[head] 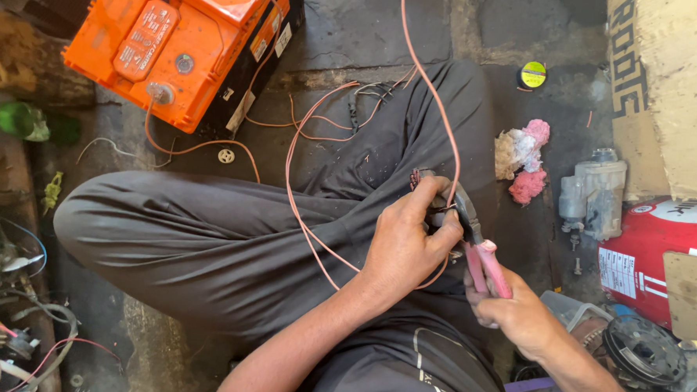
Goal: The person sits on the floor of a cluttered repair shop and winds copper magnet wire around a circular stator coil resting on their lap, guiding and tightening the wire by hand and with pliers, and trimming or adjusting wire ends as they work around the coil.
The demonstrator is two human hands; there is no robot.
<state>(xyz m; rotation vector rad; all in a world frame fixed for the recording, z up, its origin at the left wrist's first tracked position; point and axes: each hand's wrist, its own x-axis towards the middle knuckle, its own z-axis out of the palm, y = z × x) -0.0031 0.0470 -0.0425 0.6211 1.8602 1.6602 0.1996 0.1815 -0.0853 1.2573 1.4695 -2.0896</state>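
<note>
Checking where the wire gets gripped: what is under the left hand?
Under the left hand, the pliers head and the pink wire pass beneath the fingers, above the grey trousers. The wire end is covered.

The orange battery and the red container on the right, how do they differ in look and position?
The orange battery lies at top left, tilted, nearly whole in view, with pink wire running to it. The red container sits at the right edge, partly cut off and partly covered by cardboard, with no wire reaching it. The battery is orange, the container deeper red. Both rest on the floor and carry labels.
</note>
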